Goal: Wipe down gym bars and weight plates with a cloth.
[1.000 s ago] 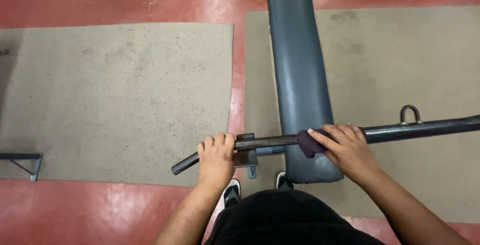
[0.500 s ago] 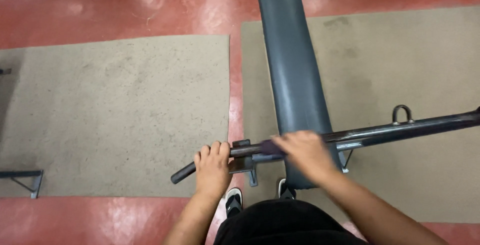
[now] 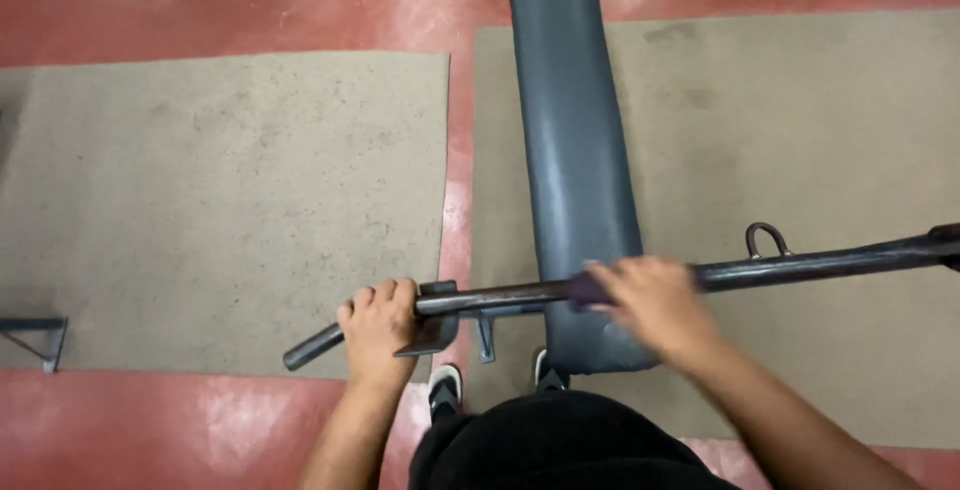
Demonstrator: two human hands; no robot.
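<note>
I see the bar (image 3: 780,270) lying almost level across the near end of the bench (image 3: 575,150), its long axis running left to right and tilted slightly, so the right end sits higher in the view and runs out past the right edge, while the left end points down and left over the left mat (image 3: 220,210). The bench runs the other way, its length pointing away from me up the view, so bar and bench cross nearly at right angles. My left hand (image 3: 380,325) is clenched around the bar near its left end, knuckles up, just beside a small metal bracket (image 3: 435,325). My right hand (image 3: 650,310) lies over the bar above the bench pad, pressing a dark purple cloth (image 3: 585,292) against the metal; it is blurred, so I cannot tell how tightly its fingers are curled. A metal loop (image 3: 768,240) stands on the right mat (image 3: 800,130) just behind the bar. Compared with half a second ago, the right hand has slid to the right along the bar, from near the bench's left edge to its right edge, while the left hand has kept its grip and the bar holds the same line.
</note>
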